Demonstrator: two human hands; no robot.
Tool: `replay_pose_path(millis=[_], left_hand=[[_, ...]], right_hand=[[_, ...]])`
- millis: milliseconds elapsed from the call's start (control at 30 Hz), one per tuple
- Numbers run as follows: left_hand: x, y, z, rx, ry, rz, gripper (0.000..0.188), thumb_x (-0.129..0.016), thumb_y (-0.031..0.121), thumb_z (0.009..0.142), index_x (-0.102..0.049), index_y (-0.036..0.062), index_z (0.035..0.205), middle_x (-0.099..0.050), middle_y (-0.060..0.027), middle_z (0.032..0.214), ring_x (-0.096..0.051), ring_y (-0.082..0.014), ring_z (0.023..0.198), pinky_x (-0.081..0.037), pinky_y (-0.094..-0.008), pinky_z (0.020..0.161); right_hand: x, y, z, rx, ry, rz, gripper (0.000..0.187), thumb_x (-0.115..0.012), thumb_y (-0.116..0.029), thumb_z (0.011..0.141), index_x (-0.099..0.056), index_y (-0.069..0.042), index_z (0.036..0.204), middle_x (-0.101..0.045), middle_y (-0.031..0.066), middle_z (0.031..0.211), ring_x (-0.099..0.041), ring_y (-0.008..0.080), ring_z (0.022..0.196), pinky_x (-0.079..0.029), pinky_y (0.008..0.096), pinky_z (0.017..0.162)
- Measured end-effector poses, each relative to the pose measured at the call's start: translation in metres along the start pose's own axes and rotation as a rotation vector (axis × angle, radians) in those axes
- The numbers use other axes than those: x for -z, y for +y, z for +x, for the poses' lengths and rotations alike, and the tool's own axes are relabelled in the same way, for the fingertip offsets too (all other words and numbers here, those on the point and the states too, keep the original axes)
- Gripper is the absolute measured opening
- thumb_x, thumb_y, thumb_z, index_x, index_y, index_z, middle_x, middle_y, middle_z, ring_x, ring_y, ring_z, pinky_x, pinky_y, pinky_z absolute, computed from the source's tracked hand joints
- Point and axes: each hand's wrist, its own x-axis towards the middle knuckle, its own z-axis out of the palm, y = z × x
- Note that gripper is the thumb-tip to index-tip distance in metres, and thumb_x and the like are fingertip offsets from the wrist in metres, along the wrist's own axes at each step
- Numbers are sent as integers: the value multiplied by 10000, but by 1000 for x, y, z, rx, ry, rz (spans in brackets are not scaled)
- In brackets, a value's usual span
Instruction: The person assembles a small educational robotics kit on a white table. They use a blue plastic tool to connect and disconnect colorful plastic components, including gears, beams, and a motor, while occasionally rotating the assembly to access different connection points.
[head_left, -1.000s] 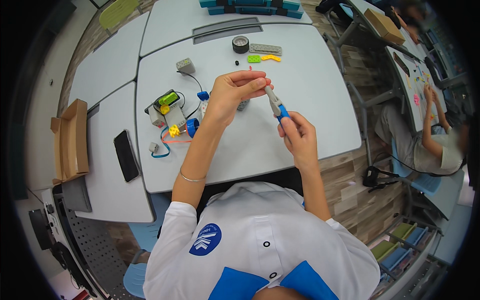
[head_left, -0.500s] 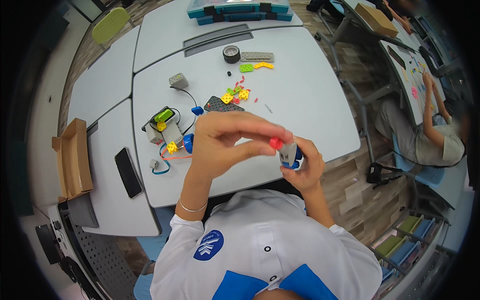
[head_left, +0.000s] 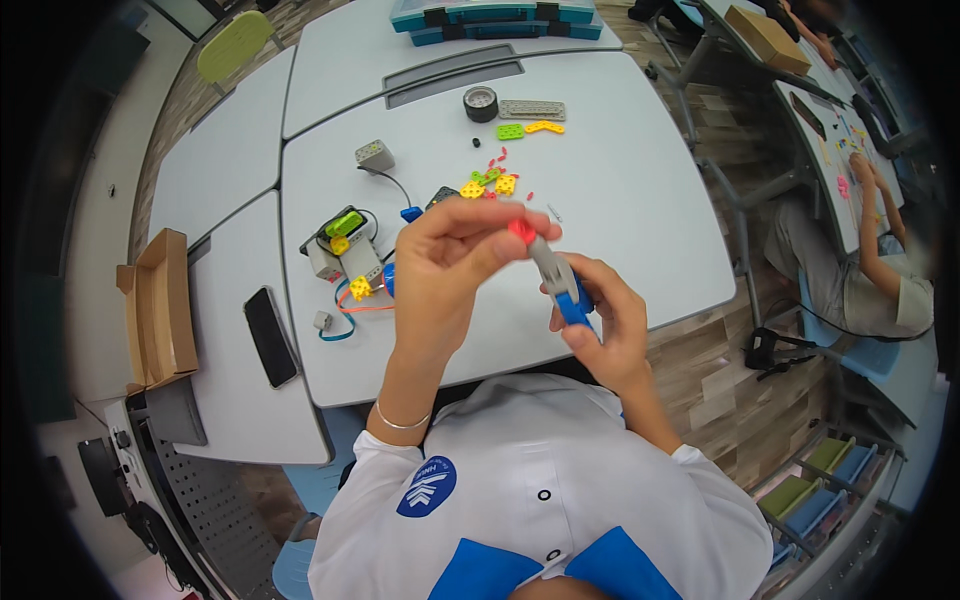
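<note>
My left hand pinches a small red building-kit piece between thumb and fingers. The piece meets the upper end of a grey and blue building-kit assembly. Around the blue lower part of that assembly close the fingers of my right hand. Both hands are raised over the table's near edge. Just beyond my left hand lie red pegs, yellow blocks and a dark perforated plate, which my left hand partly covers. To its left, a wired grey motor assembly rests on the table.
Farther back on the white table are a wheel, a grey beam, a green plate and a yellow angled beam. A phone and an open cardboard box lie left. Another person sits at right.
My hands have tilted the grey and blue assembly more upright, showing more of its length. My left hand, with the red piece, has moved up and slightly left. The view has shifted slightly.
</note>
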Motion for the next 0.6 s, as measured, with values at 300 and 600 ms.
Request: replay_pose_path(millis=[300,600], left_hand=[[26,-36,25,123,320,-86,404,-618,124,992,-512,-60,1336,-612,-203,1310,-608,-267,1231,-516,-350,1012],[41,-44,109,-62,-190,1141,171,-679,64,898,-719,19,1058,-742,-114,996,-734,-218,881,-569,-317,843]], right_hand=[[7,7,11,-617,-102,655,438,-566,-340,1003,-576,8,1268,-669,127,1011,-670,194,810,-518,295,727],[-6,73,-5,-173,183,-589,493,-768,-264,818,-612,-11,1212,-635,116,1023,-609,255,886,-468,380,812]])
